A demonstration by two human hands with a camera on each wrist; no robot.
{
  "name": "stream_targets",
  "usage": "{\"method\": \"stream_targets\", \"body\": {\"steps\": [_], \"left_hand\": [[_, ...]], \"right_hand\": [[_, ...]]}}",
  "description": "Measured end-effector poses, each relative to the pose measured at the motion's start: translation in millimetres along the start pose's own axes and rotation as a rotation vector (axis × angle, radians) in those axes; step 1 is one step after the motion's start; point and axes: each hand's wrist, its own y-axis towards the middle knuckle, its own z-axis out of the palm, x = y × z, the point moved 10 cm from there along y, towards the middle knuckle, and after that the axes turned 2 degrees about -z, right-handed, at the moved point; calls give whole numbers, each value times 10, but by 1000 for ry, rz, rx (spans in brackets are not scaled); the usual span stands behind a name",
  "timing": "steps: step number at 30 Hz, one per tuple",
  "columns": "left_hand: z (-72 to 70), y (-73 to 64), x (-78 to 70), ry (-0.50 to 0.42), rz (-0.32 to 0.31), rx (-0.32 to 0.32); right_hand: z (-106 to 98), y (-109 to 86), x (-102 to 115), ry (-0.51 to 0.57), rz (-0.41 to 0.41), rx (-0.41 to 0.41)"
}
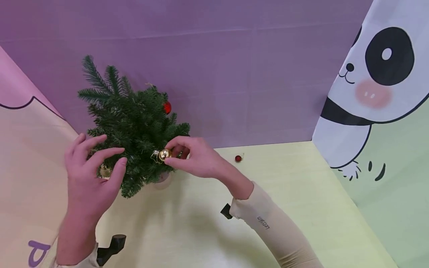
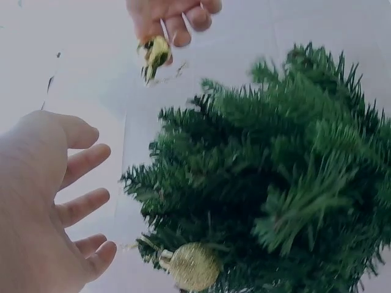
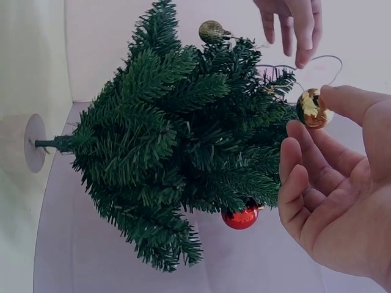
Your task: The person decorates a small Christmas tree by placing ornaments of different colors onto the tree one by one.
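Note:
A shiny gold Christmas bauble [image 1: 165,154] is pinched between the thumb and fingers of my right hand [image 1: 197,156], in front of the small green Christmas tree [image 1: 134,119]. Its thin hanging loop shows in the right wrist view, free of the fingers. My left hand [image 1: 94,175] is raised at the tree's left side, fingers spread and slightly bent, holding nothing. Close by it a glittery gold bauble [image 2: 194,267] hangs on a branch. A red bauble [image 3: 240,217] hangs on another side of the tree.
A small dark red bauble [image 1: 238,158] lies on the pale table [image 1: 268,186] to the right, near the purple backdrop [image 1: 214,74]. The tree stands on a round base [image 3: 35,143]. A panda-printed sheet [image 1: 378,93] hangs at the right.

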Motion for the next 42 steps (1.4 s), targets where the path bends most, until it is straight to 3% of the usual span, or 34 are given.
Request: {"method": "stream_targets", "body": {"steps": [4, 10, 17, 27, 42], "left_hand": [[114, -42, -87, 8, 36, 7], [165, -145, -83, 52, 59, 5], [197, -172, -159, 110, 123, -108], [219, -153, -112, 98, 80, -118], [255, -160, -91, 91, 92, -91]], "right_hand": [[0, 9, -14, -1, -1, -15], [103, 49, 37, 11, -36, -9], [92, 35, 125, 20, -72, -7], [86, 15, 164, 23, -87, 6], [114, -29, 147, 68, -127, 11]]}}
